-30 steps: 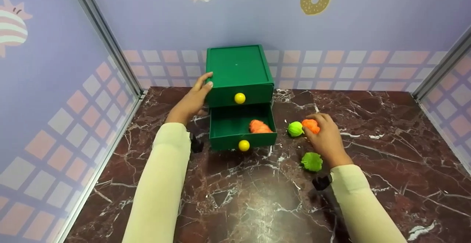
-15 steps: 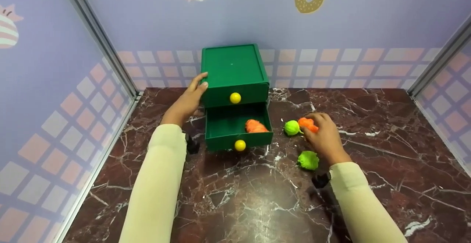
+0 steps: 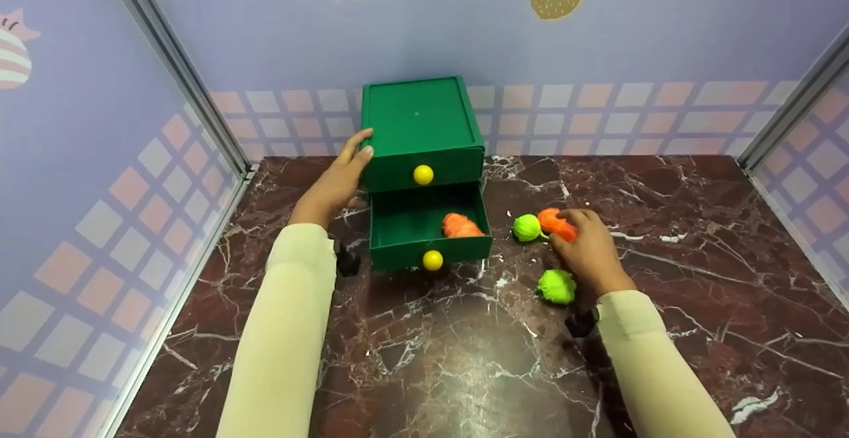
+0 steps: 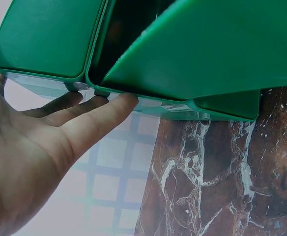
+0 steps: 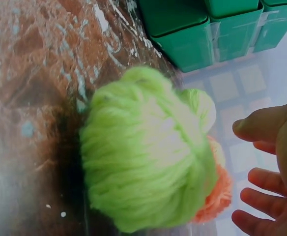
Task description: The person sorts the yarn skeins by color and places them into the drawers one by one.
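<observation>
Marble table (image 3: 457,352) under everything here, dark reddish brown with white veins, and your pale yellow sleeves (image 3: 272,338) come in over it from the near edge. You've got black straps (image 3: 582,322) at both wrists. Closest of the loose stuff is the green yarn ball (image 3: 557,287), sitting on the table just in front of your right strap; your right wrist cam is mostly filled by it.

A bit past that is your right hand (image 3: 589,249), thumb well apart from the fingers and nothing gripped between them. Its fingertips are over the right end of the orange yarn lump (image 3: 556,224), which lies on the table; can't tell if you're actually touching it. Just left of the lump you've got a small green ball (image 3: 528,227).

Over to the left, the lower drawer (image 3: 391,256) is pulled out, yellow knob (image 3: 432,260) facing you, with an orange bundle (image 3: 461,225) in its right front corner. Your left hand (image 3: 335,182) is flat-ish against the left side of the green cabinet (image 3: 421,116), fingers pretty straight, not wrapped around anything. The upper drawer (image 3: 391,172) is pushed in. Furthest back you've got a lavender wall (image 3: 451,26) with pink and white squares and a donut print.
</observation>
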Motion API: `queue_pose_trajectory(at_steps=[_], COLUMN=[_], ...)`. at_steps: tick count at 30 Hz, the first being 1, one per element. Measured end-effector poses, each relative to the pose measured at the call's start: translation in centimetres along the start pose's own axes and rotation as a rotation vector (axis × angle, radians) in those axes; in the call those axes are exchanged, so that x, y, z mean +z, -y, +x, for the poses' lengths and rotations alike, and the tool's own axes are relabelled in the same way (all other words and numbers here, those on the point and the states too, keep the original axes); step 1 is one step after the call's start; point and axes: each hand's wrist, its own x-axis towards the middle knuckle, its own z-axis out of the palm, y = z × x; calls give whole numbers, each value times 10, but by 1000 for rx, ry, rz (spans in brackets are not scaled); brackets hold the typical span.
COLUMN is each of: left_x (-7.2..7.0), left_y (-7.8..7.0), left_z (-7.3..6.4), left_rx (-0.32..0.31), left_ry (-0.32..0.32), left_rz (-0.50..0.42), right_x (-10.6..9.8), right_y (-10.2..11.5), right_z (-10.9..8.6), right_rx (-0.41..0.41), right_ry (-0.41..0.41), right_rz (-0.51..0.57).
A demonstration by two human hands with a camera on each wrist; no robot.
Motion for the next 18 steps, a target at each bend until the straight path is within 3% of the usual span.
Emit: queue_pose_trajectory(at_steps=[7,14,18], left_x=[-1,3,3], left_y=[0,-19,-18], left_z=[-1,-18,-17], left_rx=[5,-23,-14], left_ry=[-3,20,18], left_rz=[9,14,23], right_x=[2,6,11], right_y=[-5,-10,-16], right_z=[4,7,5], right_rx=[5,24,29], right_ry=[33,64,76], right_rz=[-37,-60,-57])
